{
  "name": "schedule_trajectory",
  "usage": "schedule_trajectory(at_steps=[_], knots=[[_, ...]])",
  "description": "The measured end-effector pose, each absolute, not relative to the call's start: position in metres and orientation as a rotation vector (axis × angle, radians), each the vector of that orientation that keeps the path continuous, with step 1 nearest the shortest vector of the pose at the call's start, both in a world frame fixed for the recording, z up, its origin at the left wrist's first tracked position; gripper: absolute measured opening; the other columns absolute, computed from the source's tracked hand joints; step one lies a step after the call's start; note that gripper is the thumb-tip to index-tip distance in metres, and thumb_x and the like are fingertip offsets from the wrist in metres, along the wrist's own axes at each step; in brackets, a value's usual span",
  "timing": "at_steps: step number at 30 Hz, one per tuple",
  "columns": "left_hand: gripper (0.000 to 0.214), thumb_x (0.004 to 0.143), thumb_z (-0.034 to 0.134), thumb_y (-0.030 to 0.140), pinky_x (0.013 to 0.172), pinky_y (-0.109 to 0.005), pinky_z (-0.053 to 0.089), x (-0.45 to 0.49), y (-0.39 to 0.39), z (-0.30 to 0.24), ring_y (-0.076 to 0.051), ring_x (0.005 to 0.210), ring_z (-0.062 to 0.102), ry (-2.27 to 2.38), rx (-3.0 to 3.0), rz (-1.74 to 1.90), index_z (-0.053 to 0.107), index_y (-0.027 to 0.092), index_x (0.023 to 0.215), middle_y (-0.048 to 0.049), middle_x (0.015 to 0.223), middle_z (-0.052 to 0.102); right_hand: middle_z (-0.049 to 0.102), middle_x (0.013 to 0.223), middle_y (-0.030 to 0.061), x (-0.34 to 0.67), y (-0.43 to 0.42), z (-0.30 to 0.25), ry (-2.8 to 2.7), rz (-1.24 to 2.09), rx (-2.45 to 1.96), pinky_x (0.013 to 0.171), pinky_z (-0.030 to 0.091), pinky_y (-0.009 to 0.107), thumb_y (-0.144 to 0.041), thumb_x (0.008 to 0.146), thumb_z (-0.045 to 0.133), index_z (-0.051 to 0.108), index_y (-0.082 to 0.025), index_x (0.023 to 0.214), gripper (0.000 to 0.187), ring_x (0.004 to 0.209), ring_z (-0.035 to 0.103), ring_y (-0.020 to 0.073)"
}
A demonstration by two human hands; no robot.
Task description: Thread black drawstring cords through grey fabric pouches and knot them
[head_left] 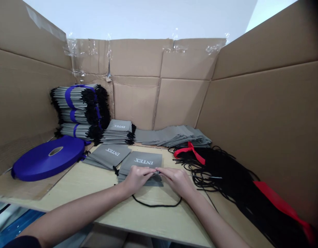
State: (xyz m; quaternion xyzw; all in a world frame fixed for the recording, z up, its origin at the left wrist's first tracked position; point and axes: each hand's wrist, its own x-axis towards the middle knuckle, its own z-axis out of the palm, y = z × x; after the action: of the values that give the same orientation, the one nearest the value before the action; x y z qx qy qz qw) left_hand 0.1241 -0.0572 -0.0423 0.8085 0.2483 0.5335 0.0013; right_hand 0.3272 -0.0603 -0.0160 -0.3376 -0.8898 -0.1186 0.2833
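A grey drawstring pouch [140, 164] printed with white INTEX lies on a light wooden board [81, 184], directly under my hands. My left hand [137, 178] and my right hand [175, 181] meet at the pouch's near edge, with their fingertips pinching it close together. A black cord [156, 205] runs from under my hands and hangs in a loop on the board. Exactly what lies between my fingertips is partly hidden. A second INTEX pouch [108, 156] lies just to the left, with its black cord ends at its corner.
Stacks of grey pouches [73, 103] bound with blue strap stand at the back left, beside a large roll of blue ribbon [46, 159]. Bundled black cords [200, 164] with red ties lie to the right. Cardboard walls [254, 103] surround the board.
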Motion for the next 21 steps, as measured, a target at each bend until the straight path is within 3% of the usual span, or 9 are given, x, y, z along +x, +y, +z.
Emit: schedule_trajectory(at_steps=[21], knots=[[0.016, 0.082, 0.059, 0.021, 0.066, -0.023, 0.057, 0.1227, -0.0598, -0.04, -0.016, 0.073, 0.07, 0.799, 2.443, 1.654, 0.071, 0.021, 0.093, -0.0014, 0.088, 0.072, 0.071, 0.088, 0.0012, 0.3271, -0.0655, -0.01, -2.441, -0.353, -0.888, 0.061, 0.045, 0.022, -0.014, 0.087, 0.05, 0.061, -0.025, 0.112, 0.029, 0.072, 0.064, 0.0143]])
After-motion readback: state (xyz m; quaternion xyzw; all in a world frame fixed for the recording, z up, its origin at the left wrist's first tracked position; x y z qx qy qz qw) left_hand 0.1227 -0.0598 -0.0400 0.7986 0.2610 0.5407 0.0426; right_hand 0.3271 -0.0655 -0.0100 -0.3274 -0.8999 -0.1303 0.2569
